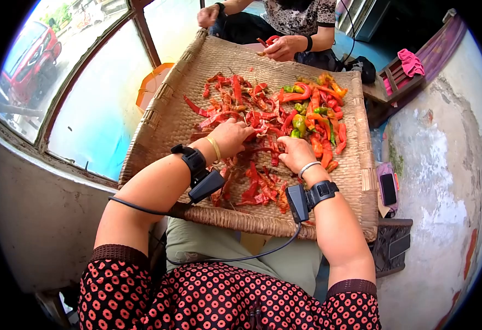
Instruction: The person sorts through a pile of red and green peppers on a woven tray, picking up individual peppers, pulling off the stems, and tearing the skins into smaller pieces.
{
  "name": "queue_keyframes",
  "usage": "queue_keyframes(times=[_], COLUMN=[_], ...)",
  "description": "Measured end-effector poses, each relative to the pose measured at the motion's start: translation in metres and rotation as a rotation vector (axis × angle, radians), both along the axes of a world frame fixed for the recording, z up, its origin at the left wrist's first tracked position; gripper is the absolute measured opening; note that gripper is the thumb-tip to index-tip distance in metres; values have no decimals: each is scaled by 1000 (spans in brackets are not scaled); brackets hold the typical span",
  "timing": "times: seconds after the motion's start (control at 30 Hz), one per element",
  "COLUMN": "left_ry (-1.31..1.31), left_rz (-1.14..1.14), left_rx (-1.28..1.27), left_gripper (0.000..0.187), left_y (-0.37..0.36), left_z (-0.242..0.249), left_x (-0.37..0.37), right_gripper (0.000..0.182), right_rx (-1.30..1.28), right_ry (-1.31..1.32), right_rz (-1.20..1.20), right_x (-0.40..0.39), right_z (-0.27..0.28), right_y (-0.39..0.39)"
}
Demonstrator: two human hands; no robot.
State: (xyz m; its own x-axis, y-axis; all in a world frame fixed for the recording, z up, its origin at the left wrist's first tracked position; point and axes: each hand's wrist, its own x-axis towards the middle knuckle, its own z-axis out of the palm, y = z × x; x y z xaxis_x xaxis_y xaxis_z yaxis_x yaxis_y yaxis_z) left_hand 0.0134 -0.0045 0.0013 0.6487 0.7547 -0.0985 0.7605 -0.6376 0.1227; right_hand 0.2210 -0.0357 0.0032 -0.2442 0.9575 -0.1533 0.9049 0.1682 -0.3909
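A large woven tray [169, 99] rests across my lap, holding dried red chili peppers [257, 184] in a loose spread. My left hand [230, 136] is among them near the middle, its fingers closed on a red chili pepper. To its right, my right hand [297, 153] has its fingers curled in, and what they hold, if anything, is hidden. Just beyond that hand lies a pile of fresher peppers [319, 113], red and orange with several green ones [299, 124].
Across the tray, another person [301, 22] holds red peppers in one hand [286, 48]. An orange container [152, 88] stands by the window at left. At right are a phone [388, 189], a wooden bench [395, 82] with a pink cloth [411, 63], and a worn wall [444, 159].
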Motion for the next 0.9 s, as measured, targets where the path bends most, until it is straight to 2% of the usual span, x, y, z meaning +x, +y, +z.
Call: queue_keyframes(times=[0.1, 0.13, 0.17, 0.23, 0.27, 0.3, 0.37, 0.4, 0.43, 0.5, 0.53, 0.6, 0.7, 0.77, 0.83, 0.9], left_ry=[-87, -183, -182, -242, -352, -353, -412, -325, -326, 144, 146, 377, 257, 246, 53, -46], left_rz=[-8, -25, -26, -70, -153, -158, -120, -156, -162, -92, -99, -176, -238, -274, -165, -104], left_rx=[-34, 69, 70, -98, -52, -52, -613, -799, -797, -1219, -1217, -1270, -1311, -1313, -1192, -1129], left_gripper=[56, 49, 49, 38, 26, 26, 24, 23, 23, 29, 29, 36, 41, 44, 38, 36], left_y=[-3, -6, -8, -14, -16, -17, -19, -22, -25, -33, -33, -36, -39, -38, -38, -35], left_z=[2, 1, 1, 15, 16, 17, 20, 24, 30, 41, 39, 29, 15, 12, 15, 16], left_x=[-1, -1, 0, 6, 6, 7, 10, 11, 11, 11, 12, 17, 16, 16, 14, 10], right_gripper=[28, 26, 23, 24, 20, 17, 16, 14, 13, 15, 16, 16, 19, 17, 15, 14], right_rx=[76, 89, 103, 107, 2, -100, -169, -394, -619, -560, -602, -651, -675, -709, -716, -712], right_ry=[-35, 52, 140, 187, 232, 274, 281, 266, 250, 64, -3, -69, -93, 17, 101, 413], right_rz=[-26, -66, -105, -134, -101, -69, -21, -29, -38, 213, 206, 192, 218, 232, 201, 1], right_x=[6, 8, 9, 11, 15, 19, 21, 19, 18, 18, 19, 20, 22, 19, 12, 5], right_z=[-11, -12, -12, -4, -2, -1, 3, 9, 16, 19, 20, 19, 3, -8, -1, 2], right_y=[1, 3, 4, 4, 4, 4, 2, 0, -2, -5, -4, -7, -8, -9, -15, -18])
